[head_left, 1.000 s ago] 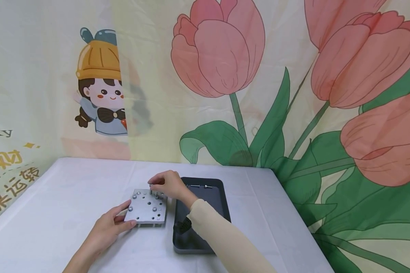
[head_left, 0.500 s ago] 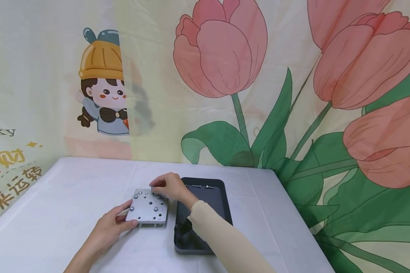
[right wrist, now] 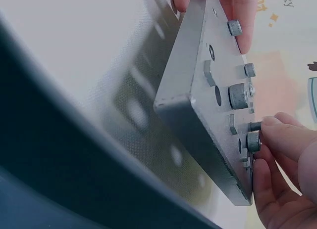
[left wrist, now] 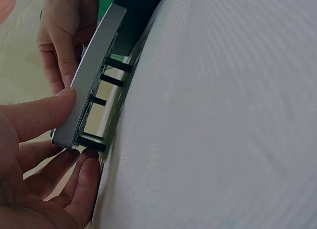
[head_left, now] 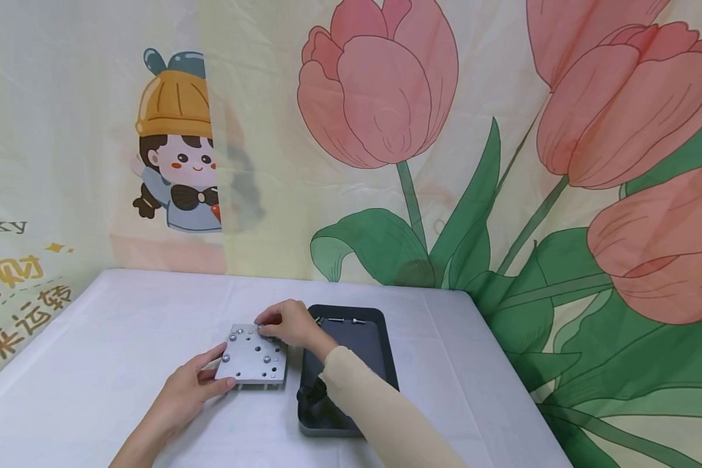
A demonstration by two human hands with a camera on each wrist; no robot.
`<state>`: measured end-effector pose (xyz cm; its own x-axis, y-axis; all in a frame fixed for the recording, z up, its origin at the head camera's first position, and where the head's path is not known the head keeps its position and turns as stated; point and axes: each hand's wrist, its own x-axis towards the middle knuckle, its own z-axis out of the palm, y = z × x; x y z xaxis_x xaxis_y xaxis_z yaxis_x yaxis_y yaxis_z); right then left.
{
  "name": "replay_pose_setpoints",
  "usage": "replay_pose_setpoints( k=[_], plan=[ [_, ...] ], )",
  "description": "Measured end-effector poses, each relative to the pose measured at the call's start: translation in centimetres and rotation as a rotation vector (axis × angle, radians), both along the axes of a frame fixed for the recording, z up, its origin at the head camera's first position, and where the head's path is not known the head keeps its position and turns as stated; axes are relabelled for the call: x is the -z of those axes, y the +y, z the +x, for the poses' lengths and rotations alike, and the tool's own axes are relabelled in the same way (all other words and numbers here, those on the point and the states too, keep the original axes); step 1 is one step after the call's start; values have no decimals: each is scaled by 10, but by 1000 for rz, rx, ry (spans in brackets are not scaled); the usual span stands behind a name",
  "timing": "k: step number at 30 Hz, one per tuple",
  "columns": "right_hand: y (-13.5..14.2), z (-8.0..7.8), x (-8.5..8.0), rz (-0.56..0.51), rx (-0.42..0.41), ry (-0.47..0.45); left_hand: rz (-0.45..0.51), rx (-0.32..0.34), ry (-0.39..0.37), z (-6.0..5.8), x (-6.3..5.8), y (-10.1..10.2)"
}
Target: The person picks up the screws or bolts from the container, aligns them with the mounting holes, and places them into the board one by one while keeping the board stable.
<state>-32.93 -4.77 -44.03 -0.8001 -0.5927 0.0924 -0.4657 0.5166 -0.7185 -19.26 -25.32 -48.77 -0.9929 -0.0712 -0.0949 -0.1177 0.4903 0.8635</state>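
Observation:
My left hand (head_left: 181, 393) grips the left edge of a silver metal plate (head_left: 250, 365), its thumb at the near corner. The plate has several holes and several socket-head bolts (right wrist: 238, 96) standing in its upper face. Bolt shanks (left wrist: 119, 65) stick out beneath it in the left wrist view. Over the plate's far edge, my right hand (head_left: 295, 325) pinches a bolt (right wrist: 255, 126) between thumb and fingers. That bolt stands upright to the plate face, beside another bolt head (right wrist: 253, 141); its head is hidden by the fingertips.
A dark shallow tray (head_left: 387, 351) lies just right of the plate, under my right forearm. Loose bolts (head_left: 336, 319) lie in a row at its far end. A dark object (head_left: 312, 392) overlaps the tray's left side below my wrist. White cloth (head_left: 152, 312) covers the table.
My right hand has come down toward the plate with the bolt, whose shank showed above the plate earlier. The left hand keeps its grip on the plate. The head view has shifted slightly.

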Motion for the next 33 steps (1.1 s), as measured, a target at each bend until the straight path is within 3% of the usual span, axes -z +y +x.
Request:
replay_pose_setpoints(
  k=[13, 18, 25, 33],
  plan=[
    [6, -2, -2, 11, -4, 20, -24, -4, -21, -1, -2, 1],
    [15, -5, -10, 1, -1, 42, -24, -3, -26, -2, -2, 1],
    [35, -8, -25, 5, -12, 80, -23, -4, -28, -1, -1, 1],
    [68, -16, -33, 8, 42, 92, -25, -7, -23, -2, -1, 2]
  ],
)
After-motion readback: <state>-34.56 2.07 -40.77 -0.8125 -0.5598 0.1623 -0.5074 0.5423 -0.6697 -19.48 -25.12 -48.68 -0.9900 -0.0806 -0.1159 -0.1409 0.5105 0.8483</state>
